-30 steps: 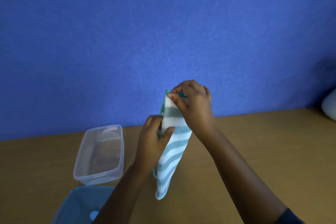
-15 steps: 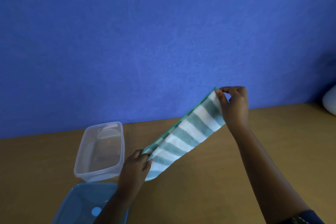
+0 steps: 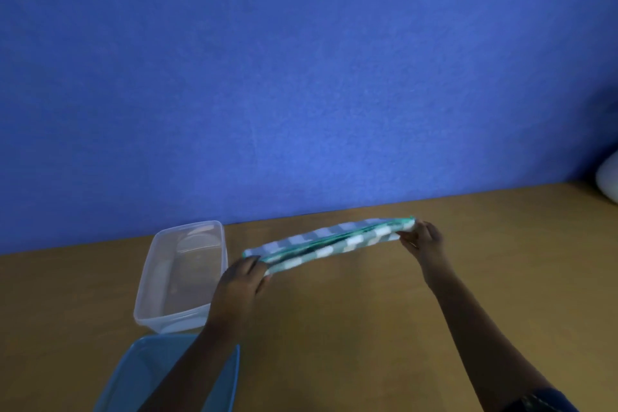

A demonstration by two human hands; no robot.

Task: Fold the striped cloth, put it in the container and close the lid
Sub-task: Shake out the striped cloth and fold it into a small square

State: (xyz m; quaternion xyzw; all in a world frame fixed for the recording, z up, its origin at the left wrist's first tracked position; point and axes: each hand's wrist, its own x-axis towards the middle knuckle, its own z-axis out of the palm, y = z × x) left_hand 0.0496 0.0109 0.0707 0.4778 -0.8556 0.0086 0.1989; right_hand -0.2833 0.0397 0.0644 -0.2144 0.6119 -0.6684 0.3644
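Head view, looking forward and down. The striped cloth (image 3: pixel 329 241), folded into a long narrow band with its green-edged layers facing up, is stretched nearly level between 2 hands above the wooden table (image 3: pixel 368 328); whether its middle touches the tabletop cannot be told. The left hand (image 3: pixel 241 281) pinches the cloth's near-left end, fingers closed over it. The right hand (image 3: pixel 422 238) pinches the far-right end, which sits slightly higher, thumb and fingers pressed together on the fabric. The clear container (image 3: pixel 182 278) stands open on the table just left of the left hand, with nothing visible in it. The blue lid (image 3: pixel 133 378) lies flat on the table, just in front of the container and partly covered by the left forearm. A blue wall (image 3: pixel 301 77) rises behind the table.
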